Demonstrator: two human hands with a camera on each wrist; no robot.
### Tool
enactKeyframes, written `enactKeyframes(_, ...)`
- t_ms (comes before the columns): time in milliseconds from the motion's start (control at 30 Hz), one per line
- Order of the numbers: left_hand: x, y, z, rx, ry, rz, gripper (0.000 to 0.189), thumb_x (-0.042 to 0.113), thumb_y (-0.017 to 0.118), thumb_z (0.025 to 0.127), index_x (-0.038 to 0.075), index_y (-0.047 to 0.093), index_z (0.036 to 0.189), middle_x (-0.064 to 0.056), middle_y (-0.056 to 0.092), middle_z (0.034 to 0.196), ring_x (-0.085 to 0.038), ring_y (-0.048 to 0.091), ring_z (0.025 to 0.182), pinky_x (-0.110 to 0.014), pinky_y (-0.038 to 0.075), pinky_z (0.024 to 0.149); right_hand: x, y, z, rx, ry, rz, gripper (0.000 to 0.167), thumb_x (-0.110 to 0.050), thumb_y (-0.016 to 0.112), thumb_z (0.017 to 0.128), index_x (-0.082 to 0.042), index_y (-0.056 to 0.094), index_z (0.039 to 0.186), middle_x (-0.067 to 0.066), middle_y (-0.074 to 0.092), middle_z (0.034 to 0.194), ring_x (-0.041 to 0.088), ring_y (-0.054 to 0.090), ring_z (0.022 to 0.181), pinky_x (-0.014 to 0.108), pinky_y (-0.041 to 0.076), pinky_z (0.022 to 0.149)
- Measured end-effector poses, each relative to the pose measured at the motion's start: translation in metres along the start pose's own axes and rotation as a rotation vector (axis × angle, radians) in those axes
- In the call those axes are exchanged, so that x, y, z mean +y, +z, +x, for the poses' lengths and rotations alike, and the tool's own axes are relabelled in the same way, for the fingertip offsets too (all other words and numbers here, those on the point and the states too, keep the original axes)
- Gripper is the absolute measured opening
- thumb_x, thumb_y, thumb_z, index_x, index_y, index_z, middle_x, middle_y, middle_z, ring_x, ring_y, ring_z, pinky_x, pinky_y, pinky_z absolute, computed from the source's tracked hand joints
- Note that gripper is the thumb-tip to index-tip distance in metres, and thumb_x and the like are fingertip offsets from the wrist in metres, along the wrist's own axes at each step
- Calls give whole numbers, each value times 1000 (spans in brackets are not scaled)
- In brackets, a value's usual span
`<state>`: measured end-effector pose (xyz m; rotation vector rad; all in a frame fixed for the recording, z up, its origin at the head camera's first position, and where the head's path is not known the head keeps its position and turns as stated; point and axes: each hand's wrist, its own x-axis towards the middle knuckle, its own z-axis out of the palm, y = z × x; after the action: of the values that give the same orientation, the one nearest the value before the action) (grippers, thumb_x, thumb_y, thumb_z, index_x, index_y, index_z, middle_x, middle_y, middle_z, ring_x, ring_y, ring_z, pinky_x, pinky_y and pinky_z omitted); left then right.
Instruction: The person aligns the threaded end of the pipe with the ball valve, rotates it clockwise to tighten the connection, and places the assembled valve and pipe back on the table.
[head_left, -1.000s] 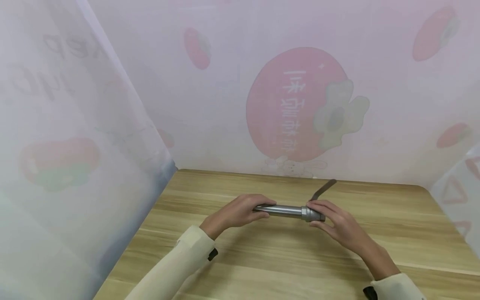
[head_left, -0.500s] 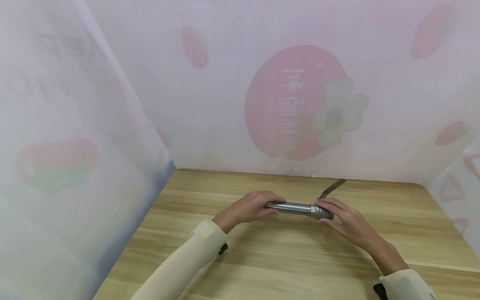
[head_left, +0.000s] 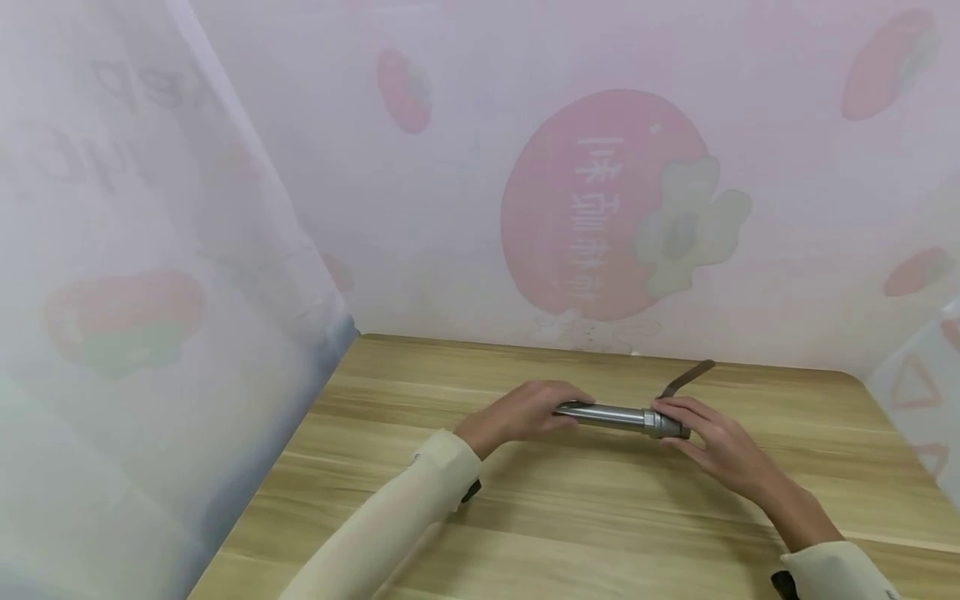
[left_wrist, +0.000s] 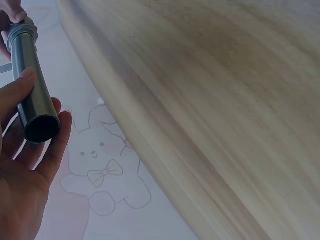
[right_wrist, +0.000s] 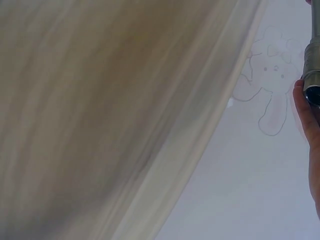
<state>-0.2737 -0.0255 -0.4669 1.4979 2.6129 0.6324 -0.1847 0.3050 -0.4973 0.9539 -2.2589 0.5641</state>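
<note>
A steel pipe (head_left: 609, 415) is joined at its right end to a ball valve (head_left: 660, 423), whose flat brown lever handle (head_left: 688, 377) slants up and to the right. My left hand (head_left: 528, 412) grips the pipe's left end between thumb and fingers. In the left wrist view the pipe's round open end (left_wrist: 42, 128) faces the camera, with fingers curled under it. My right hand (head_left: 716, 442) holds the valve body, thumb below and fingers above. Only the edge of that hand and the valve's open end (right_wrist: 313, 94) show in the right wrist view.
A wooden table (head_left: 540, 517) lies under both hands. Behind it hangs a pale curtain (head_left: 420, 217) printed with red fruit, and another curtain (head_left: 135, 433) covers the left side. The table's back edge is just beyond the valve handle.
Both hands have moved to the right together, carrying the pipe and valve along. The grips look the same, and the lever keeps about the same slant.
</note>
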Motion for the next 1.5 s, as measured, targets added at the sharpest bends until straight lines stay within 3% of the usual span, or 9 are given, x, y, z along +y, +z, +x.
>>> enactKeyframes(833, 11, 21, 45, -13, 0, 13, 44, 23, 80, 101, 18, 70, 144, 4, 72, 145, -8, 66, 132, -21, 50, 113, 26, -21, -23, -37, 4, -70, 71, -61, 44, 108, -1, 74, 131, 12, 75, 126, 35, 76, 102, 0, 41, 105)
enactKeyframes(1100, 13, 28, 56, -25, -29, -6, 44, 23, 81, 101, 20, 70, 143, 8, 72, 143, -4, 65, 129, -18, 51, 110, 35, -26, -28, -80, -16, -102, 66, -58, 45, 107, -5, 73, 136, 11, 74, 128, 32, 75, 103, 6, 51, 97)
enactKeyframes(1333, 11, 38, 63, -37, -63, -8, 43, 24, 80, 101, 23, 70, 142, 11, 72, 142, -2, 64, 129, -18, 50, 112, 40, -28, -32, -112, -24, -97, 58, -53, 57, 104, -6, 73, 136, 10, 74, 128, 29, 76, 103, 14, 57, 88)
enactKeyframes(1433, 11, 41, 67, -43, -65, -8, 42, 24, 80, 101, 23, 71, 142, 11, 72, 141, -1, 65, 128, -18, 50, 111, 42, -29, -33, -132, -18, -109, 51, -40, 78, 97, -7, 73, 136, 9, 74, 129, 29, 76, 104, 11, 55, 91)
enactKeyframes(1500, 11, 42, 69, -47, -70, -14, 41, 24, 80, 102, 23, 71, 141, 11, 72, 140, -1, 65, 126, -18, 50, 110, 43, -30, -33, -147, -13, -119, 56, -26, 91, 86, -7, 73, 136, 9, 74, 129, 28, 75, 105, 9, 53, 93)
